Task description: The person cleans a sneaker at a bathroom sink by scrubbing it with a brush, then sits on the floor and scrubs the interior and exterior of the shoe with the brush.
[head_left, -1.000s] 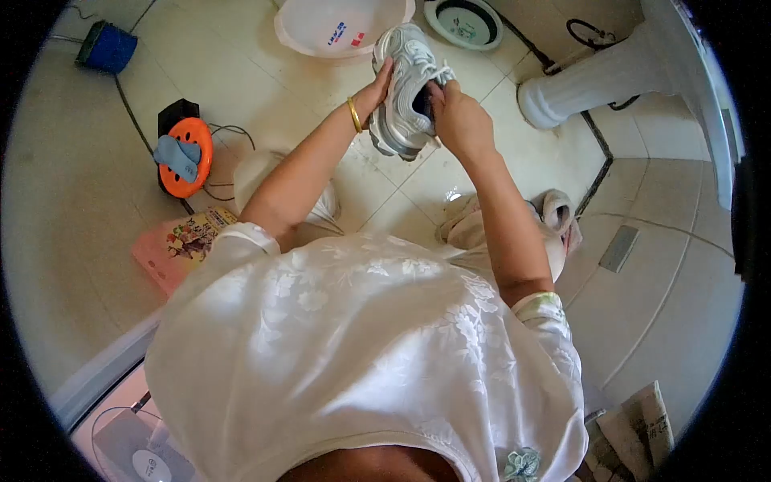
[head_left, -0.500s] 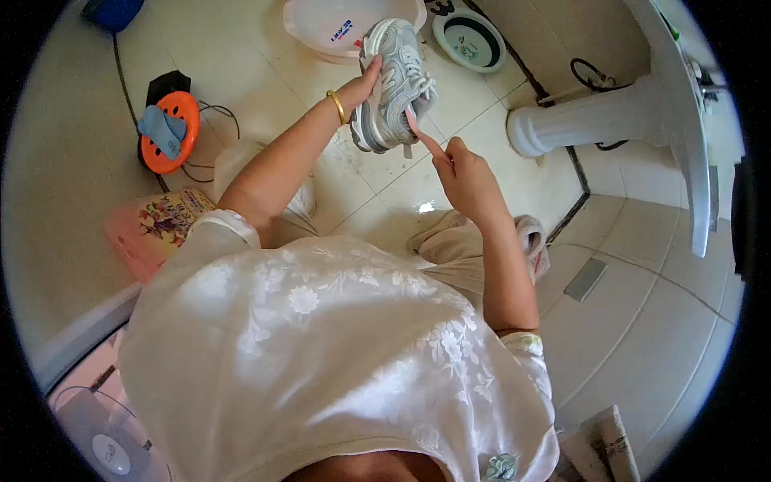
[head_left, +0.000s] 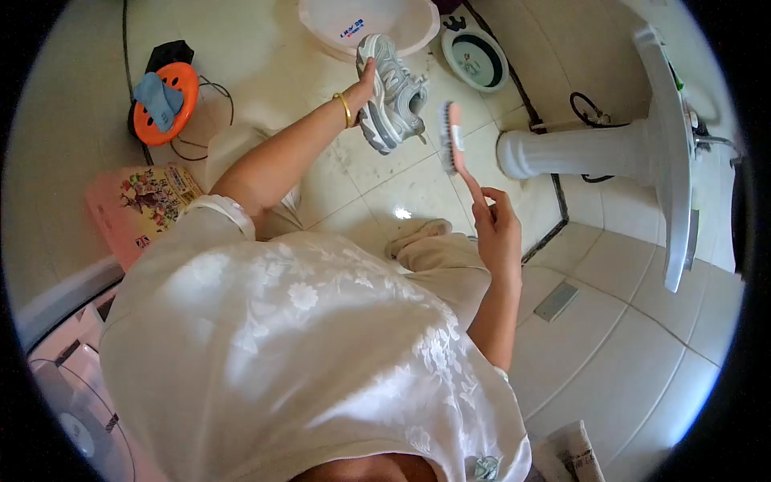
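Note:
A grey-and-white sneaker (head_left: 389, 108) is gripped by my left hand (head_left: 364, 92), which wears a gold bracelet and has its thumb along the shoe's side. The shoe hangs tilted above the tiled floor, its opening facing right. In my right hand (head_left: 499, 234) is the handle of a pink scrub brush (head_left: 454, 136). The brush head points up, with pale bristles facing left toward the sneaker. A gap separates the bristles from the shoe.
A large pale pink basin (head_left: 321, 38) stands beyond the shoe, beside a smaller round basin (head_left: 456, 71). On the right rises a white sink pedestal (head_left: 570, 153). At left are an orange stool (head_left: 186, 100) with a blue cloth (head_left: 159, 102) and a pink bag (head_left: 120, 217).
The brush has come out of the shoe's opening area and moved right, its head now upright and apart from the shoe. The sneaker has turned in my left hand.

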Demonstrator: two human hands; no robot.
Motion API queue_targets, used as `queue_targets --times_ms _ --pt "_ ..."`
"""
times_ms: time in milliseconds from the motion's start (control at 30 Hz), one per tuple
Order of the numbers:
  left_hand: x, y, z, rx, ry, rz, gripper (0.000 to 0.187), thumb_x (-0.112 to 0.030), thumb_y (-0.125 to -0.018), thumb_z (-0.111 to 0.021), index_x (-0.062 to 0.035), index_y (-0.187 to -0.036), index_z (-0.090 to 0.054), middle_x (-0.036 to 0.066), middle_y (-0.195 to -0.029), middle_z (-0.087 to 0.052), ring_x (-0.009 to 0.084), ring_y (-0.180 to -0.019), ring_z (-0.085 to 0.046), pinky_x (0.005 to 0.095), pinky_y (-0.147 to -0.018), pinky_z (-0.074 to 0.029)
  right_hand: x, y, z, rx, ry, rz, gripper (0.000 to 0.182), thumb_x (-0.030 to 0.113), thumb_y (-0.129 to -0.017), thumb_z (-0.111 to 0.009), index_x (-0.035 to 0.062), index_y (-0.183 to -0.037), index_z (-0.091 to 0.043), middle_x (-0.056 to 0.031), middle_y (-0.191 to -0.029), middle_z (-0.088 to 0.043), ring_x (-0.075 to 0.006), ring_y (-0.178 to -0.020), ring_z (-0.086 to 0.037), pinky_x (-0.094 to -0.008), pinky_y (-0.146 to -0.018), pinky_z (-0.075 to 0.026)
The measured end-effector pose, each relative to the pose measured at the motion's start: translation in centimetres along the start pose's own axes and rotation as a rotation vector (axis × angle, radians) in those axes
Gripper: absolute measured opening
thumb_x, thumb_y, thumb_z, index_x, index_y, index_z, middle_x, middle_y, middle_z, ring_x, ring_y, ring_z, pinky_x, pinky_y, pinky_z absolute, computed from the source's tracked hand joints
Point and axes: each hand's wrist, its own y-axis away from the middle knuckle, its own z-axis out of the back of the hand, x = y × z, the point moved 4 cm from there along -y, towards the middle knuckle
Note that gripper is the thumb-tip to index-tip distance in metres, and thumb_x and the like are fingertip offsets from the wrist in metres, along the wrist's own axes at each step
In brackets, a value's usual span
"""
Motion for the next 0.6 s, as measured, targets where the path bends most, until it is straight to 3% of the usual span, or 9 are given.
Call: queue_targets --times_ms 67,100,200,267,400,500,600 --pt "0.1 0.4 -0.2 -0.037 0.026 0.028 0.103 -0.082 -0.07 -0.02 -0.0029 -0.136 -0.023 0.017 -0.129 -0.043 0.0277 -0.112 -0.049 0.0373 -0.092 -0.041 0.8 0.3 -0.9 -0.087 -0.011 0.178 0.024 0.013 -0.084 -0.052 0.0044 -0.107 -0.054 -0.0168 -0.075 -0.059 -0.0259 -0.064 -0.058 -0.0336 -0.058 -0.045" --pt "0.3 -0.1 0.0 -0.101 0.031 0.059 0.099 -0.081 -0.071 -0.017 -0.0071 -0.137 -0.025 0.014 -0.13 -0.043 0.0263 -0.113 -0.048 0.038 -0.092 -0.041 1.4 0.3 -1.5 -0.127 0.037 0.249 0.026 0.012 -0.084 -0.052 0.0056 -0.109 -0.054 -0.0163 -0.074 -0.059 -0.0265 -0.064 -0.058 -0.0343 -0.059 -0.045" --pt "0.1 0.4 -1.2 0.021 0.032 -0.026 0.097 -0.079 -0.073 -0.016 -0.0055 -0.135 -0.029 0.014 -0.128 -0.045 0.0267 -0.113 -0.048 0.0375 -0.091 -0.041 3.9 -0.4 -3.6 -0.233 0.29 0.422 0.033 0.006 -0.082 -0.053 0.0091 -0.115 -0.052 -0.0134 -0.068 -0.057 -0.0282 -0.062 -0.057 -0.0368 -0.059 -0.046" --pt "1.4 -1.9 -0.5 -0.047 -0.105 -0.065 0.097 -0.078 -0.074 -0.018 -0.0013 -0.131 -0.035 0.017 -0.124 -0.047 0.0279 -0.112 -0.048 0.0371 -0.091 -0.04 5.5 -1.0 -5.2 -0.143 0.497 0.289 0.035 0.008 -0.083 -0.05 0.0117 -0.118 -0.05 -0.0184 -0.074 -0.058 -0.0356 -0.068 -0.057 -0.0427 -0.061 -0.046" --pt "1.5 -1.0 -1.5 -0.105 -0.38 -0.178 0.097 -0.077 -0.075 -0.021 0.0031 -0.125 -0.041 0.022 -0.119 -0.05 0.0311 -0.111 -0.048 0.0374 -0.092 -0.038 5.2 -7.0 -6.8 -0.308 0.565 0.332 0.035 0.011 -0.083 -0.049 0.0128 -0.119 -0.049 -0.0187 -0.071 -0.058 -0.0355 -0.063 -0.058 -0.0443 -0.056 -0.046" --pt "1.8 -2.0 -1.1 -0.095 -0.39 -0.181 0.095 -0.076 -0.075 -0.02 0.0025 -0.124 -0.044 0.023 -0.116 -0.051 0.0317 -0.109 -0.049 0.0372 -0.091 -0.038 6.5 -8.4 -6.4 -0.292 0.498 0.364 0.034 0.011 -0.083 -0.05 0.0113 -0.117 -0.05 -0.0201 -0.07 -0.058 -0.0351 -0.061 -0.059 -0.0443 -0.053 -0.046" --pt "1.2 -2.8 -0.1 -0.17 -0.404 -0.233 0.096 -0.077 -0.074 -0.02 0.0022 -0.122 -0.046 0.022 -0.113 -0.053 0.0314 -0.106 -0.051 0.0374 -0.089 -0.039 6.2 -3.7 -8.3 -0.16 0.593 0.35 0.032 0.011 -0.084 -0.048 0.0089 -0.116 -0.051 -0.0205 -0.068 -0.058 -0.0345 -0.061 -0.059 -0.0434 -0.052 -0.046"
